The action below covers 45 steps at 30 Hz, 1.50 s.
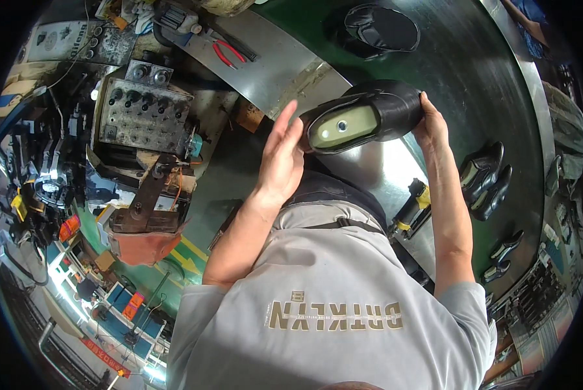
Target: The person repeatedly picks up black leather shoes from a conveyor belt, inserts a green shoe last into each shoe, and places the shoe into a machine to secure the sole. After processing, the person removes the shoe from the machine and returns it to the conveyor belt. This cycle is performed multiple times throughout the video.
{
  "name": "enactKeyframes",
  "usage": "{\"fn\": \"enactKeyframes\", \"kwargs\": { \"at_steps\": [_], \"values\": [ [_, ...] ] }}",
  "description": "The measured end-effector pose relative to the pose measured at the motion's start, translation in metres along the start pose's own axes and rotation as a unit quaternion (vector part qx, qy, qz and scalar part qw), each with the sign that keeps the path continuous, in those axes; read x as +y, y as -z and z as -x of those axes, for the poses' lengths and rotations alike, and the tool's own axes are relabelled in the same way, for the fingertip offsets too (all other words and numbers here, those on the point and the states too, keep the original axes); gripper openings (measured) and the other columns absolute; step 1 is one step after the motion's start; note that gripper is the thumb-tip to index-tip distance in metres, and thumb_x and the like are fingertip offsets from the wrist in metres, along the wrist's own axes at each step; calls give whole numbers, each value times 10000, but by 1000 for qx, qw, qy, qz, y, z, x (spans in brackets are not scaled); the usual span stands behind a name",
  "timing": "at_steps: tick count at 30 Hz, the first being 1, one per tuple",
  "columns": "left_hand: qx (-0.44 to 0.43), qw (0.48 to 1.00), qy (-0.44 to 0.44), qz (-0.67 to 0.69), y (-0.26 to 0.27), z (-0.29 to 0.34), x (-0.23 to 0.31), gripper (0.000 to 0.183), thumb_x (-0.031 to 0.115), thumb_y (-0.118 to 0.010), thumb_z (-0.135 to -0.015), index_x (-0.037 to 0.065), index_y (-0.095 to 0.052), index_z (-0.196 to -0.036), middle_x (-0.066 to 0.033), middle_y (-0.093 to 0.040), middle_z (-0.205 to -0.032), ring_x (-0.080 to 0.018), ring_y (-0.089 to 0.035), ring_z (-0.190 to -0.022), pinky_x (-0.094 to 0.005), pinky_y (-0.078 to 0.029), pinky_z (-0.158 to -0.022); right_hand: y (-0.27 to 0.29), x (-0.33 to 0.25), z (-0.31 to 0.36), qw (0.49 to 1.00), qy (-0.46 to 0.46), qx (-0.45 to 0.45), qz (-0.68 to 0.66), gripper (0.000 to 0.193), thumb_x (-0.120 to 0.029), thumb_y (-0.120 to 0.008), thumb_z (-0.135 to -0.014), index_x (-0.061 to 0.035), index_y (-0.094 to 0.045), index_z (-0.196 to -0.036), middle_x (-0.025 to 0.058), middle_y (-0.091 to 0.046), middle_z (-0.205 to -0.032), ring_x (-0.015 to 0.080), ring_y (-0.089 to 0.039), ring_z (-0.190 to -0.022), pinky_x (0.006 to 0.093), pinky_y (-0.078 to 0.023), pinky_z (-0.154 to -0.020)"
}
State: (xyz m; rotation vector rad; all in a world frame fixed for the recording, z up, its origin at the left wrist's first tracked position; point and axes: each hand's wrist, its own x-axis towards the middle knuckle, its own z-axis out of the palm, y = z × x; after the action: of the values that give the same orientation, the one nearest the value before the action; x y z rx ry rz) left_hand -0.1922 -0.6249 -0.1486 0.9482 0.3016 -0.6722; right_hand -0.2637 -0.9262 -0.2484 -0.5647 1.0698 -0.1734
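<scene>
A black leather shoe (pixel 400 110) is held up in front of me, with a pale green shoe last (pixel 359 123) filling its opening. Two small round marks, one a metal-rimmed hole, show on top of the last. My right hand (pixel 432 127) grips the shoe at its toe end, thumb along the edge; its other fingers are partly hidden beneath. At the heel end is my left hand (pixel 282 156), fingers stretched out and palm turned to the shoe. It is close against the heel, though I cannot tell how firmly it touches.
A metal ledge (pixel 272 65) carries red-handled pliers (pixel 226 53). On the green conveyor belt (pixel 460 84) lie another black shoe (pixel 382 29) and pairs of black shoes (pixel 483 179). A machine with a knobbed control box (pixel 145 110) stands at my left.
</scene>
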Motion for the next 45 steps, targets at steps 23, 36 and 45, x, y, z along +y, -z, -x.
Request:
{"fn": "enactKeyframes", "kwargs": {
  "at_steps": [23, 36, 45],
  "values": [
    [-172, 973, 144, -54, 60, 24, -5, 663, 210, -542, -857, -14, -305, -1434, -102, -590, -1100, -188, -578, -1041, -298, -446, -914, -51, -37, 41, 966, 90, -167, 176, 308, -259, -621, -956, 30, -669, -1052, 79, -696, -952, 141, -642, -828, 290, -515, -800],
    [45, 964, -65, -254, 60, 36, 41, 315, 314, -532, -1014, 55, -538, -834, 75, -448, -763, -41, -400, -710, -221, -389, -653, -191, 41, 97, 901, 65, -330, 273, 255, -202, -624, -957, 32, -697, -1029, 73, -710, -887, 117, -655, -758, 256, -542, -704],
    [221, 918, -244, -219, 142, 94, 122, 349, 244, -479, -1040, 72, -450, -738, 88, -328, -686, -37, -278, -634, -244, -272, -540, -339, 174, 161, 846, 230, -325, 354, 356, -323, -561, -999, 9, -620, -882, -53, -539, -732, 43, -455, -697, 216, -406, -634]
  ]
}}
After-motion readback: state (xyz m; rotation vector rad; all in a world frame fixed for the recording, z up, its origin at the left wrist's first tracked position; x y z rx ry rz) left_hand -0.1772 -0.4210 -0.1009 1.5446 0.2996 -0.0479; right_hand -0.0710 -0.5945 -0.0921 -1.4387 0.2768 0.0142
